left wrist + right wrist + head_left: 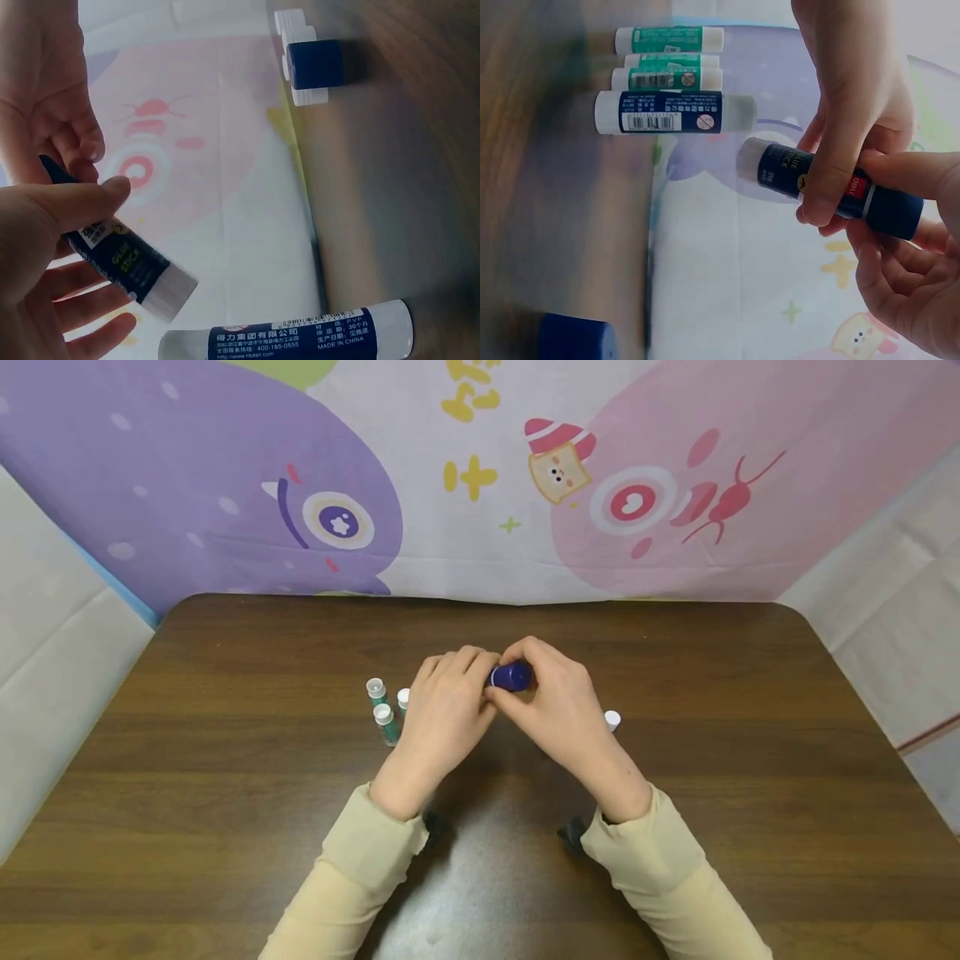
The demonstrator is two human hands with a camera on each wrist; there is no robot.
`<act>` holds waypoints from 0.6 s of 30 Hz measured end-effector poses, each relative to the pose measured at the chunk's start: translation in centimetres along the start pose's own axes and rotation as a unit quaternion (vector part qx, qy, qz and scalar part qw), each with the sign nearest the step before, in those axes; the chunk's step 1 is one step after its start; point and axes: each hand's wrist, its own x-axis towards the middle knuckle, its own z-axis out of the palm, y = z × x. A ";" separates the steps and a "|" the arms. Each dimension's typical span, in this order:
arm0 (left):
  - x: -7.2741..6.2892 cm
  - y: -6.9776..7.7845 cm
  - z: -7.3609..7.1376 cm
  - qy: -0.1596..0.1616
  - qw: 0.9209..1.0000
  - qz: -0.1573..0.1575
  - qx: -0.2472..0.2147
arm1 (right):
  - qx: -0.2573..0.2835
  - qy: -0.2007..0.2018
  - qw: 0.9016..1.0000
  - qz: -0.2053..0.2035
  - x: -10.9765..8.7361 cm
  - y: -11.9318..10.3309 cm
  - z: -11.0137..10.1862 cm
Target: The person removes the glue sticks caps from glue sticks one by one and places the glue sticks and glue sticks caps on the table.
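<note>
A dark blue glue stick point(781, 166) is held above the table, tilted, between both hands. My left hand point(447, 700) grips its labelled body, and the white end sticks out past the fingers. At the other end my right hand point(557, 703) pinches the blue cap point(513, 676) between thumb and fingers. The cap still sits against the body. Another blue glue stick point(664, 112) stands upright on the table near my left hand, its pale top without a blue cap. Behind it stand several green glue sticks point(676, 39), partly hidden by my left hand in the head view.
A loose blue cap point(316, 64) stands on the brown table point(712, 760) with several white caps point(289, 21), mostly hidden behind my right hand in the head view. A printed cloth point(480, 552) hangs along the table's far edge.
</note>
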 end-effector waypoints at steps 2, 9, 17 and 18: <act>0.0 -0.1 0.0 0.000 1.000 0.002 -0.005 | 0.003 -0.004 1.000 0.005 -0.1 0.1 0.1; 0.0 -0.4 0.1 -0.002 0.999 -0.002 -0.032 | 0.008 -0.015 1.000 0.007 -0.2 0.1 -0.1; -0.1 -0.6 0.5 0.005 0.996 -0.043 -0.080 | 0.020 -0.013 1.000 -0.004 -0.2 0.1 -0.3; -0.1 -0.6 0.5 0.006 0.995 -0.047 -0.084 | 0.022 -0.011 1.000 -0.004 -0.2 0.1 -0.3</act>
